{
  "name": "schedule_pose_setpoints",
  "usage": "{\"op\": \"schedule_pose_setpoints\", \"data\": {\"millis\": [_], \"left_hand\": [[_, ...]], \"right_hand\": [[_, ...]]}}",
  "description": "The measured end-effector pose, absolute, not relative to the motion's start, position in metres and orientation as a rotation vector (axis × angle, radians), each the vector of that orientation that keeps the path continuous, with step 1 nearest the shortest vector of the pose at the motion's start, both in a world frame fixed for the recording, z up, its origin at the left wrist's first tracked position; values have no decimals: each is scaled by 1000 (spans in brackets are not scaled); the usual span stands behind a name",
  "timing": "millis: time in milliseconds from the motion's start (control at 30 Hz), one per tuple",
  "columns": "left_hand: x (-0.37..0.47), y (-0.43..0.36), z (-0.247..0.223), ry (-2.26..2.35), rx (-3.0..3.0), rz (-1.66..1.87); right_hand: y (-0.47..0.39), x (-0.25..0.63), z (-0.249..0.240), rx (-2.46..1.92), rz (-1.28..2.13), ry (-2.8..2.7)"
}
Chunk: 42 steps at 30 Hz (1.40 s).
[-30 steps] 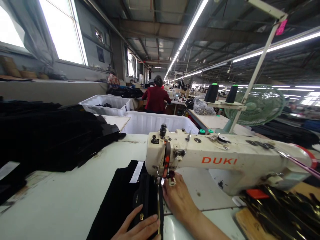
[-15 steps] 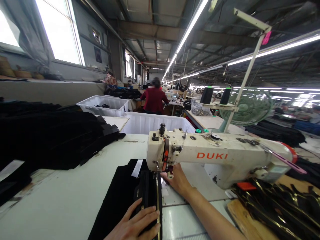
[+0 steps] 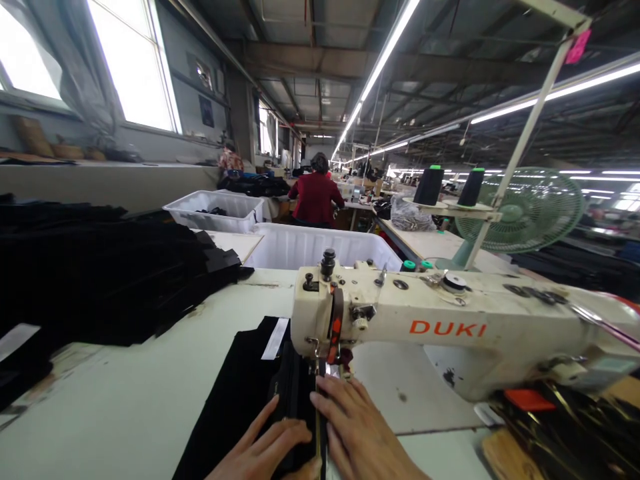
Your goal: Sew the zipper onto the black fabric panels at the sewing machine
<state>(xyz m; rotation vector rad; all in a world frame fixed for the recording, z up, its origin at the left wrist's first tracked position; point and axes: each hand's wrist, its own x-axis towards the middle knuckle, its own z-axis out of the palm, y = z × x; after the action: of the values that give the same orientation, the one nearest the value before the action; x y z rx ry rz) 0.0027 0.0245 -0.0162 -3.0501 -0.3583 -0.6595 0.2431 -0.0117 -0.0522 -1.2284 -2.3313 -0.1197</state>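
Observation:
A cream sewing machine [image 3: 450, 327] marked DUKI stands on the pale worktable [image 3: 125, 400]. Under its needle head lies a black fabric piece [image 3: 240, 393] with a white label and a thin metal zipper strip running toward me. My left hand [image 3: 267, 450] lies flat on the black fabric at the bottom edge, fingers spread. My right hand [image 3: 355, 430] rests palm down just right of the zipper strip, fingertips touching it below the presser foot. Neither hand grips anything.
A large heap of black fabric [image 3: 100, 273] covers the table's left. White plastic bins [image 3: 310, 247] stand behind the machine. A green fan [image 3: 525, 210] and thread cones [image 3: 430, 187] are at the right. A person in red [image 3: 316, 197] sits further back. Dark shiny pieces [image 3: 575, 433] lie at the lower right.
My right hand has drawn back from beneath the machine head and now lies flat beside the zipper strip, close to my left hand. The left hand stayed on the fabric.

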Motion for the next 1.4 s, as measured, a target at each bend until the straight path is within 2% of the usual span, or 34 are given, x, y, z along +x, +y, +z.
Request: {"op": "schedule_pose_setpoints", "data": {"millis": [100, 333, 767, 900, 1100, 1400], "left_hand": [[1, 28, -14, -413, -3027, -690], [4, 39, 2, -563, -3031, -512], [4, 46, -26, -500, -3029, -739], [4, 51, -34, -556, -3027, -724], [3, 52, -13, -567, -2972, -729], [3, 63, -21, -616, -2968, -687]], "right_hand": [[-9, 244, -53, -1195, -204, -2314], [-6, 245, -46, -1017, -243, -2277], [-10, 238, -40, -865, -76, -2320], [-5, 238, -50, -901, -168, -2296], [1, 235, -68, -957, -351, -2207], [2, 242, -73, -1125, -366, -2321]]}}
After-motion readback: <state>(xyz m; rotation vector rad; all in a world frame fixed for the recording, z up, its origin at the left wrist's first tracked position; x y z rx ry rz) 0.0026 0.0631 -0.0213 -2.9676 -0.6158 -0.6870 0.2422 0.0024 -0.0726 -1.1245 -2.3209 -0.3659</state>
